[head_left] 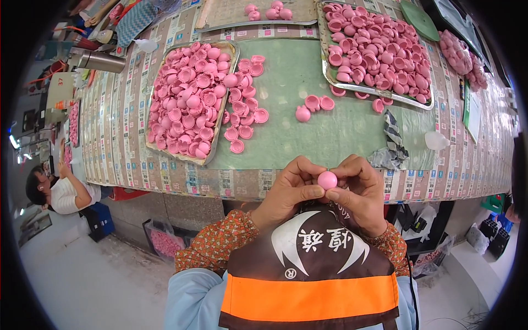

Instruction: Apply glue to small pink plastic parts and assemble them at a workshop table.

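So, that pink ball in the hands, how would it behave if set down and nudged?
The pink ball would probably roll, as its visible side looks round. Its smooth, slightly shiny surface might be slippery. It's likely light for its size, if it's made like the open, hollow-looking pink shells on the green mat.

Smooth plastic ball [327,180], shiny metal flask [102,61], matt cloth sleeve [217,239]
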Motion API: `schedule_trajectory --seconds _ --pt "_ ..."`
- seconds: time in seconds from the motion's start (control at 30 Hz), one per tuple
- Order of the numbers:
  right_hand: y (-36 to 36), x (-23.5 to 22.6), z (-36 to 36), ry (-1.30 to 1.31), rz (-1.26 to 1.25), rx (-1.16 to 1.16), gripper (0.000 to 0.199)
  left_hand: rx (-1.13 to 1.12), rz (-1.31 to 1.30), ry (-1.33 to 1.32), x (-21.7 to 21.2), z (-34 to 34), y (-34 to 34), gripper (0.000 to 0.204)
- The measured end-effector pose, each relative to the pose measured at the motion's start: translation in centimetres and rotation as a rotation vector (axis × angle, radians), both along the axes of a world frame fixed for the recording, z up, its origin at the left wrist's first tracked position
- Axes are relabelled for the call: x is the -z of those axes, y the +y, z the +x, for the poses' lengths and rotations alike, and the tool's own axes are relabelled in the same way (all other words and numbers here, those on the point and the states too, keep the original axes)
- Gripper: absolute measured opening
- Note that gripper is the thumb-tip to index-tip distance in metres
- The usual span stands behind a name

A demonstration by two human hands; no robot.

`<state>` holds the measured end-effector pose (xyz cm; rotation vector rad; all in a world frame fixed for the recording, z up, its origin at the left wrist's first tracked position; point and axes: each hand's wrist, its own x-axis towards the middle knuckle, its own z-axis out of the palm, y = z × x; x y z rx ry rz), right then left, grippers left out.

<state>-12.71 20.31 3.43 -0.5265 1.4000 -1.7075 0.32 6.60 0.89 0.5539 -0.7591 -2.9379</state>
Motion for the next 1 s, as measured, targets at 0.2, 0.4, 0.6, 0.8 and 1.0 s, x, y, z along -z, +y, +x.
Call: schedule_trajectory --seconds 0.2,0.4,0.6,0.8,1.0 --pt "-0.2 -0.4 -0.1 0.176 0.033 0.02 0.027 0.063 0.1 -0.059 -0.6 -0.4 -0.4 0.026" --pt "-1.1 -1.0 -0.9 1.192 0.155 -0.06 0.037 0.135 -0.097 -0.14 -1.0 -0.5 -1.2 0.035" --pt "-1.0 -0.5 -0.8 0.872 0.143 0.079 0.045 0.124 -0.055 -0.123 -1.8 -0.7 -1.9 0.037" --pt "-0.7 0.4 -0.3 0.831 0.078 0.039 0.049 0.084 -0.132 -0.039 -1.6 -0.4 -1.6 0.037" --pt "-0.6 0.0 -0.4 0.993 0.081 0.015 0.043 0.121 -0.306 -0.028 -0.8 0.1 -1.6 0.036"
